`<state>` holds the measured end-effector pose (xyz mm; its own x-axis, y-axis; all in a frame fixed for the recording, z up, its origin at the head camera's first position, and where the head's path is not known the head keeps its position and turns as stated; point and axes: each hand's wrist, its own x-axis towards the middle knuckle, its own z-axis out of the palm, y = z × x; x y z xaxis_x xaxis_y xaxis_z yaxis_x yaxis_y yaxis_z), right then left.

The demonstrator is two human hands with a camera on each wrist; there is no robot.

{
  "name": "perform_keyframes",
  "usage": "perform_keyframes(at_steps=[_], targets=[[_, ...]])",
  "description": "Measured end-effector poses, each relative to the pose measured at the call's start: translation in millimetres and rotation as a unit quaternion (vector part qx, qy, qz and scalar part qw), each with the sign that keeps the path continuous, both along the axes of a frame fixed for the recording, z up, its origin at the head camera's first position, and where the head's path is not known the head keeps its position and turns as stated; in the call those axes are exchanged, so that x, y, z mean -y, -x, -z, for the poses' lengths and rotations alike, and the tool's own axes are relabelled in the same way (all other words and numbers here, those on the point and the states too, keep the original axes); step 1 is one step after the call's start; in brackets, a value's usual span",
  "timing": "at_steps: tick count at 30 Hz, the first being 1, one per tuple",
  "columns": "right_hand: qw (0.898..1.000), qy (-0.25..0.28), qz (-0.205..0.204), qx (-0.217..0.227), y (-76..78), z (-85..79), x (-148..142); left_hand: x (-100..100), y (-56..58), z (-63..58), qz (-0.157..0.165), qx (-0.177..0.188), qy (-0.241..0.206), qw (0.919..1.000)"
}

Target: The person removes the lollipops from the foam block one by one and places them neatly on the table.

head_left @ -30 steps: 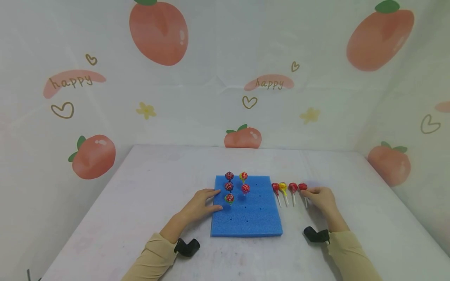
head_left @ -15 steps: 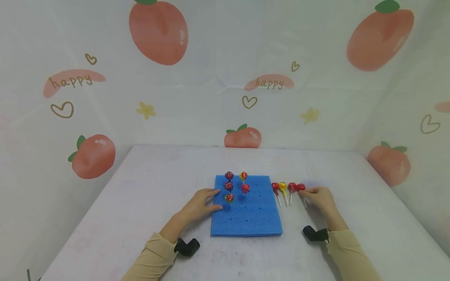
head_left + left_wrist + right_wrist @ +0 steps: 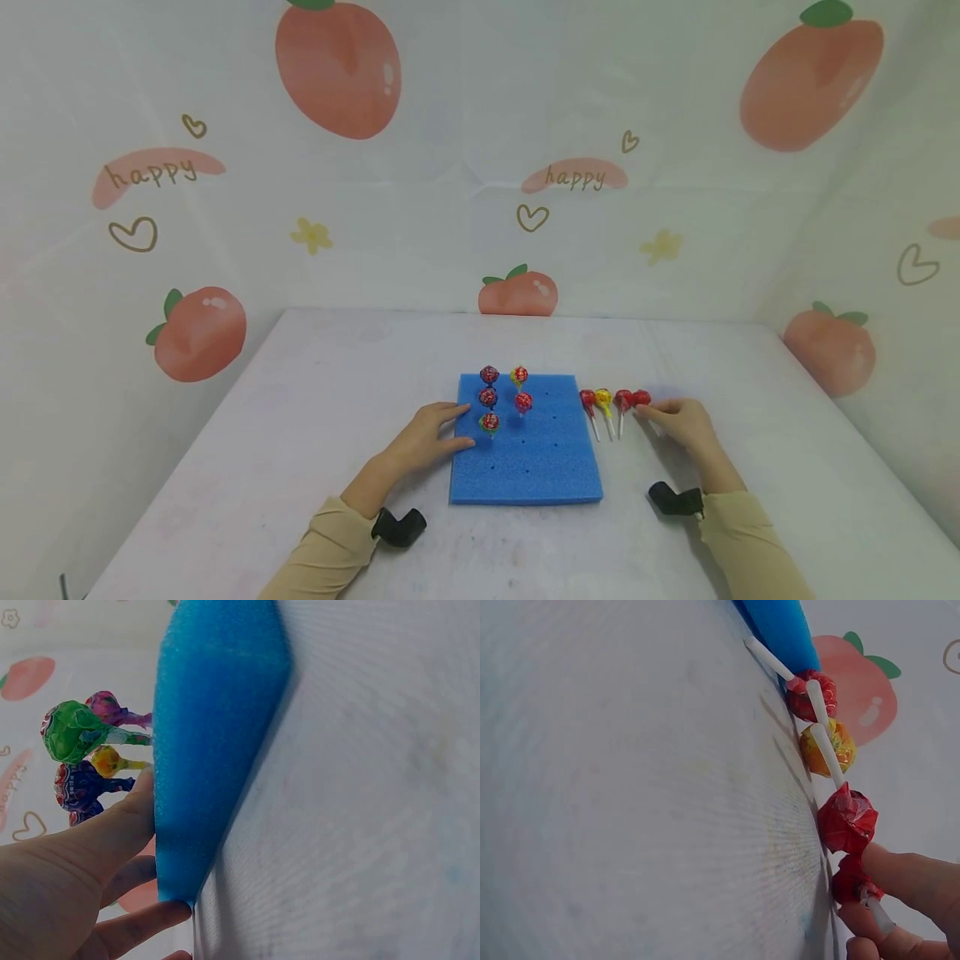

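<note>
Right of the frame's centre, a right hand (image 3: 686,423) pinches a round, shiny red-wrapped lollipop (image 3: 641,397), likely light, hard and slick, best taken by its white stick (image 3: 880,913), largely hidden in the head view, while a left hand (image 3: 420,439), fingers extended, touches a blue rectangular foam slab (image 3: 528,487) at lower centre.

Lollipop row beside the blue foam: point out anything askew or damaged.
No damage shows. The rightmost red lollipop, pinched by the right hand, looks askew: in the right wrist view, its stick slants away from the others.
</note>
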<state>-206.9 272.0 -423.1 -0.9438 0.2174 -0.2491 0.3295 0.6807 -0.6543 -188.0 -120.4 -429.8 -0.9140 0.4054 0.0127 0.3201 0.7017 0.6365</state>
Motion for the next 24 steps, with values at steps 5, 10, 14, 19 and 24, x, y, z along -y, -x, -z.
perform_keyframes(at_steps=[5, 10, 14, 19, 24], targets=[[1.000, -0.001, -0.004, -0.006, -1.0, -1.2, -2, 0, 0.3, 0.8, 0.004, -0.002, 0.002, 1.0000], [1.000, 0.009, -0.008, -0.025, -3.0, -6.8, 0, 0, 0.3, 0.6, 0.004, 0.001, 0.003, 1.0000], [0.999, 0.009, -0.002, -0.031, -3.0, -11.4, 5, 0, 0.4, -0.1, 0.000, 0.002, 0.002, 1.0000], [0.997, -0.013, -0.011, -0.081, -4.4, -22.3, 21, -1, 0.9, -0.4, 0.000, -0.001, 0.005, 1.0000], [0.991, -0.001, -0.053, -0.120, -5.6, -30.7, 41, 0, 0.9, 0.1, 0.003, -0.005, 0.006, 1.0000]])
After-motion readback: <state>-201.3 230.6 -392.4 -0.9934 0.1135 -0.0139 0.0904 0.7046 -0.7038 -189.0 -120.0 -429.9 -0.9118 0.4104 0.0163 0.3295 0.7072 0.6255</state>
